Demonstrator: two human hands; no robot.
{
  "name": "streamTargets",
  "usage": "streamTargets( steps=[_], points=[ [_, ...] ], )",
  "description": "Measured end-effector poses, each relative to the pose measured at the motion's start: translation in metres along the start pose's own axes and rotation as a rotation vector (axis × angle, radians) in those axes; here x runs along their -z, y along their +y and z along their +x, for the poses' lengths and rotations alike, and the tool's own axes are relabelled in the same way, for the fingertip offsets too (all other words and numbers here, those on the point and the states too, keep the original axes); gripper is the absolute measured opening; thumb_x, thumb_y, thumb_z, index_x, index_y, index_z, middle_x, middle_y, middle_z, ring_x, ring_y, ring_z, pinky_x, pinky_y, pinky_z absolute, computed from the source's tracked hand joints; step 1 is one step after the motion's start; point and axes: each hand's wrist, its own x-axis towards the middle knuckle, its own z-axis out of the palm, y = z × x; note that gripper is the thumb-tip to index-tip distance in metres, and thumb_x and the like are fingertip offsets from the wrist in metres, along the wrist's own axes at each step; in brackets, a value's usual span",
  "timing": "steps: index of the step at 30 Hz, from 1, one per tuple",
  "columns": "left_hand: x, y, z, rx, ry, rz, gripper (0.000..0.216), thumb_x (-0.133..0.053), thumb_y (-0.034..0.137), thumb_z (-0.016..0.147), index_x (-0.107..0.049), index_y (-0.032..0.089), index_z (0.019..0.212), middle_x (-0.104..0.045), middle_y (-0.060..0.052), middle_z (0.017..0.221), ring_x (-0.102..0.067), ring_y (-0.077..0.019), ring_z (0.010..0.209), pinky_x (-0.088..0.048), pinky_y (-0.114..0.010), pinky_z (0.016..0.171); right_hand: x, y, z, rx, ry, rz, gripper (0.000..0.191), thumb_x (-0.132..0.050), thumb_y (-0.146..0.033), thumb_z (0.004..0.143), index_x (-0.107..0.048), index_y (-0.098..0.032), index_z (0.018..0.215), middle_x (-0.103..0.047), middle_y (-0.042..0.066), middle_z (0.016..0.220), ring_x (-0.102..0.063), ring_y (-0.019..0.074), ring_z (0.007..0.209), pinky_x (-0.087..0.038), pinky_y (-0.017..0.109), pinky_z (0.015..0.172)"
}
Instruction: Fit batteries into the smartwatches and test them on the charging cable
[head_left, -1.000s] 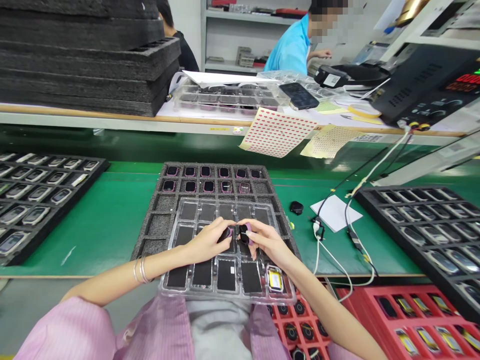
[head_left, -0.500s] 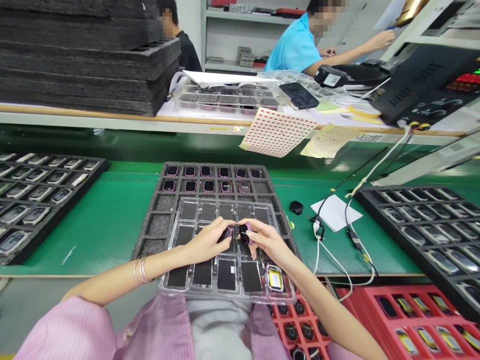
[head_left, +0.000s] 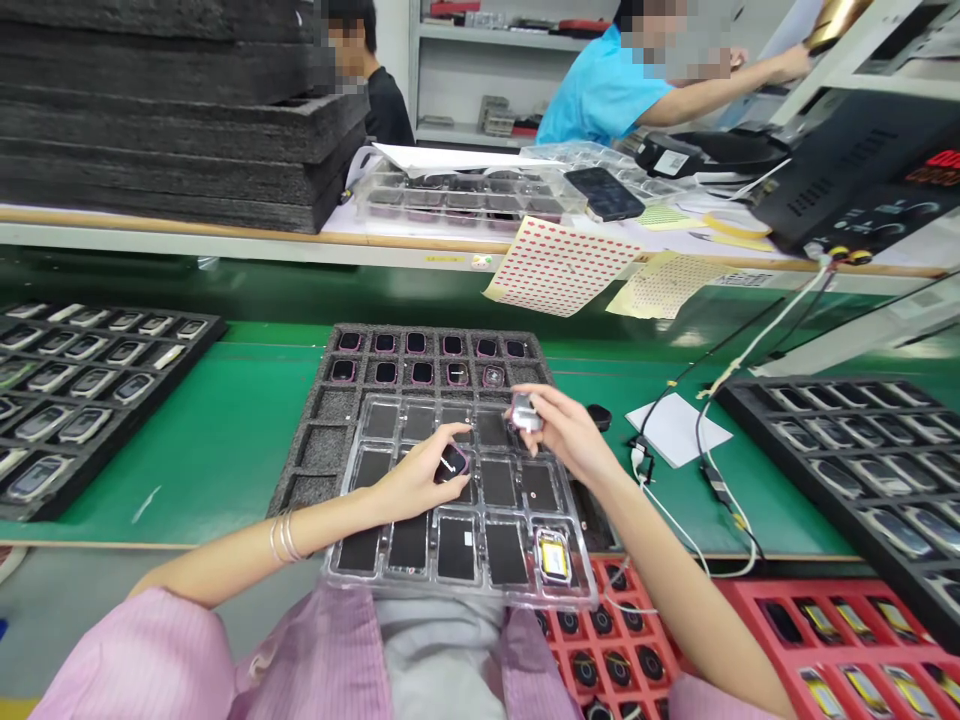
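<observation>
My left hand [head_left: 421, 476] is closed around a smartwatch [head_left: 452, 464] with a purple frame, its dark screen facing up with a small white mark. My right hand [head_left: 566, 432] pinches a second smartwatch [head_left: 527, 412], tilted so that a silvery grey side shows. Below both hands lies a clear plastic tray [head_left: 461, 588] of dark-bottomed compartments. One white-framed part with a yellow piece [head_left: 553, 556] sits in its near right compartment. The clear tray overlaps a dark foam tray [head_left: 324, 447], whose two far rows hold purple-framed watches.
Foam trays of pale watch frames stand at the left [head_left: 176, 375] and right [head_left: 806, 470]. Red trays [head_left: 739, 600] with parts lie low at the right. White cables [head_left: 679, 530] and a paper sheet [head_left: 679, 430] are beside my right arm. Two people sit beyond the shelf [head_left: 247, 240].
My right hand has moved up and away from my left with its watch, which has turned to show a silvery side. The watch in my left hand now faces up more.
</observation>
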Motion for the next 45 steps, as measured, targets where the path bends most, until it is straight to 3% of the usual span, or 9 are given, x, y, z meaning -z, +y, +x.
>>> streamTargets(
  steps=[7, 15, 19, 23, 26, 32, 36, 39, 45],
  points=[
    [0.040, -0.015, 0.001, 0.100, 0.192, 0.008, 0.053, -0.060, 0.027, 0.079, -0.033, 0.019, 0.124, -0.053, -0.009, 0.108, -0.057, -0.0203, 0.091, -0.049, -0.034, 0.076, 0.059, 0.027, 0.079, 0.176, 0.408, -0.673, 0.038, -0.052, -0.044, 0.083, -0.059, -0.011, 0.102, -0.065, 0.011, 0.080, -0.063, 0.0227, 0.068, -0.049, 0.035, 0.063],
    [0.120, -0.059, -0.021, 0.166, 0.438, 0.508, 0.032, -0.063, 0.036, 0.078, -0.048, 0.020, 0.101, -0.060, -0.003, 0.094, -0.059, -0.0200, 0.083, -0.045, -0.031, 0.074, 0.065, 0.029, 0.083, 0.195, 0.294, -1.117, 0.022, -0.053, -0.025, 0.082, -0.068, -0.013, 0.092, -0.062, 0.015, 0.084, -0.056, 0.0316, 0.088, -0.041, 0.042, 0.079],
    [0.133, -0.081, -0.029, 0.222, 0.314, 0.786, 0.030, -0.058, 0.037, 0.081, -0.049, 0.018, 0.103, -0.058, -0.007, 0.096, -0.058, -0.0256, 0.090, -0.045, -0.036, 0.077, 0.070, 0.028, 0.077, 0.193, 0.219, -1.236, 0.029, -0.048, -0.023, 0.083, -0.070, -0.008, 0.097, -0.058, 0.018, 0.084, -0.053, 0.0339, 0.091, -0.041, 0.046, 0.082],
    [0.132, -0.093, -0.036, 0.225, 0.229, 0.909, 0.039, -0.053, 0.042, 0.085, -0.051, 0.015, 0.112, -0.055, -0.012, 0.101, -0.055, -0.0297, 0.096, -0.045, -0.041, 0.081, 0.068, 0.022, 0.051, 0.233, 0.174, -1.268, 0.039, -0.048, -0.024, 0.086, -0.058, -0.010, 0.121, -0.055, 0.018, 0.105, -0.052, 0.0316, 0.099, -0.042, 0.045, 0.087],
    [0.132, -0.095, -0.043, 0.173, 0.218, 0.960, 0.049, -0.051, 0.051, 0.084, -0.052, 0.014, 0.116, -0.052, -0.014, 0.105, -0.054, -0.0300, 0.097, -0.045, -0.042, 0.082, 0.056, 0.003, 0.013, 0.277, 0.123, -1.200, 0.029, -0.045, -0.028, 0.091, -0.060, -0.014, 0.111, -0.058, 0.014, 0.105, -0.053, 0.0276, 0.101, -0.041, 0.041, 0.089],
    [0.127, -0.086, -0.048, 0.121, 0.159, 1.030, 0.046, -0.047, 0.052, 0.086, -0.061, 0.013, 0.105, -0.051, -0.017, 0.110, -0.052, -0.0321, 0.100, -0.047, -0.046, 0.082, 0.010, -0.035, -0.086, 0.210, -0.536, -0.984, 0.016, -0.047, -0.024, 0.093, -0.062, -0.019, 0.090, -0.058, 0.005, 0.091, -0.055, 0.0182, 0.086, -0.044, 0.032, 0.078],
    [0.108, -0.051, -0.048, 0.019, 0.094, 0.918, 0.034, -0.040, 0.032, 0.091, -0.054, 0.014, 0.117, -0.052, -0.015, 0.116, -0.051, -0.0287, 0.108, -0.045, -0.045, 0.089, -0.015, -0.029, -0.127, 0.213, -0.478, -1.273, 0.014, -0.058, -0.011, 0.082, -0.059, -0.018, 0.095, -0.054, 0.007, 0.099, -0.052, 0.0215, 0.090, -0.043, 0.035, 0.076],
    [0.080, -0.009, -0.059, -0.108, -0.146, 0.795, 0.039, -0.040, 0.030, 0.091, -0.044, 0.018, 0.128, -0.045, -0.014, 0.133, -0.044, -0.0255, 0.123, -0.040, -0.043, 0.100, -0.023, -0.020, -0.133, 0.273, -0.406, -1.470, 0.022, -0.068, -0.012, 0.075, -0.058, -0.017, 0.094, -0.054, 0.009, 0.101, -0.052, 0.0251, 0.090, -0.043, 0.037, 0.072],
    [0.014, 0.018, -0.097, -0.151, -0.477, 0.969, 0.115, -0.073, 0.061, 0.058, -0.020, 0.004, 0.143, -0.019, -0.028, 0.148, -0.012, -0.0433, 0.138, -0.025, -0.060, 0.107, -0.025, -0.016, -0.132, 0.441, -0.369, -1.610, 0.018, -0.065, -0.014, 0.077, -0.057, -0.015, 0.093, -0.058, 0.011, 0.097, -0.057, 0.0242, 0.084, -0.046, 0.035, 0.068]
  ],
)
